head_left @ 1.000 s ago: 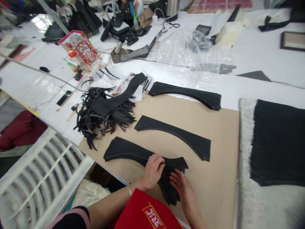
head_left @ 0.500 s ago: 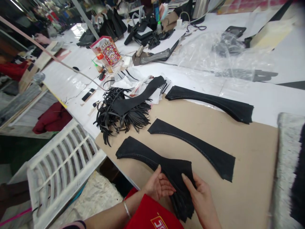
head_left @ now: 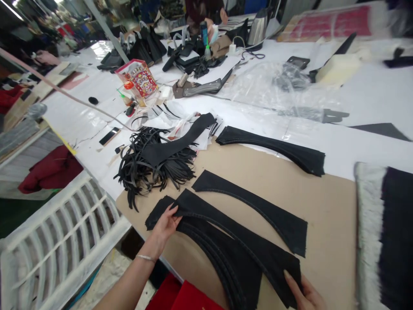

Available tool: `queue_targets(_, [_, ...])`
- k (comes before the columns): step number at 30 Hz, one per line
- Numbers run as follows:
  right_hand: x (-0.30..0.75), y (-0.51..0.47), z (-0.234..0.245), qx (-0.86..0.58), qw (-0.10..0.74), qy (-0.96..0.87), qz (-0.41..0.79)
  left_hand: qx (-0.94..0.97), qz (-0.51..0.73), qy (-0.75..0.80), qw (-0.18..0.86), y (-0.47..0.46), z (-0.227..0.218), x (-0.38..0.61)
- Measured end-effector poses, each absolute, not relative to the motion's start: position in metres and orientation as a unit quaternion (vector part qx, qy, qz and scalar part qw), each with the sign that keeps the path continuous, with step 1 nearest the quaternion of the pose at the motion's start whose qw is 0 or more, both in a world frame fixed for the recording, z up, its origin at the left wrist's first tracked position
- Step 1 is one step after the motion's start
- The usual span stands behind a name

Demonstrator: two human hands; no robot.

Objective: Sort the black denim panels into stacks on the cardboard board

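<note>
Stretched between both my hands is a black curved fabric panel point(head_left: 235, 228) with a stitched inner edge. My left hand point(head_left: 168, 220) pinches its narrower far-left end, and my right hand point(head_left: 305, 292) grips the wide end at lower right, thumb on top. Partly under it lies a fanned stack of similar black panels point(head_left: 209, 247) near the board's front edge. Beyond the held panel another black panel point(head_left: 254, 211) lies flat on the brown board point(head_left: 332, 206). Farther back rests one more stack of black panels point(head_left: 271, 146).
A heap of black strips point(head_left: 155, 168) sits left of the panels, with a loose black piece point(head_left: 180, 140) on top. Nearby are a phone point(head_left: 109, 136), glue bottles point(head_left: 133, 92) and a red patterned box point(head_left: 142, 79). A white slatted chair point(head_left: 64, 237) stands at lower left.
The top panel has been lifted from the near stack and spread out toward the far side. My left hand moved left to its narrow end; my right hand moved right with the wide end.
</note>
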State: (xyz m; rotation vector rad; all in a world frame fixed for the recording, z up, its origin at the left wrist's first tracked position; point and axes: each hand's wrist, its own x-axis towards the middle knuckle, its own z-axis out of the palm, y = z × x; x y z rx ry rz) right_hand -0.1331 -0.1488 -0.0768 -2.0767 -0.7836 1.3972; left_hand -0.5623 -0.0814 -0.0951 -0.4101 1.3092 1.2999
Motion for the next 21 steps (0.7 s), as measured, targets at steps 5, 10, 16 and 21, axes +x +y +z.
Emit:
queue_targets(5, [-0.118, -0.157, -0.109, -0.790, 0.223, -0.307, 0.482, -0.031, 0.401, 0.718, 0.569, -0.065, -0.097, -0.557])
queue_targets(10, [-0.120, -0.150, -0.094, -0.807, 0.209, -0.331, 0.442, 0.104, 0.331, 0.758, 0.552, -0.049, -0.086, -0.553])
queue_targets(16, [-0.111, -0.106, -0.043, -0.797, 0.302, -0.357, 0.381, 0.245, 0.409, 0.711, 0.517, -0.016, -0.054, -0.546])
queue_targets(21, [-0.103, -0.059, -0.046, -0.777, 0.327, -0.407, 0.353, 0.311, 0.418, 0.713, 0.469, 0.027, -0.059, -0.529])
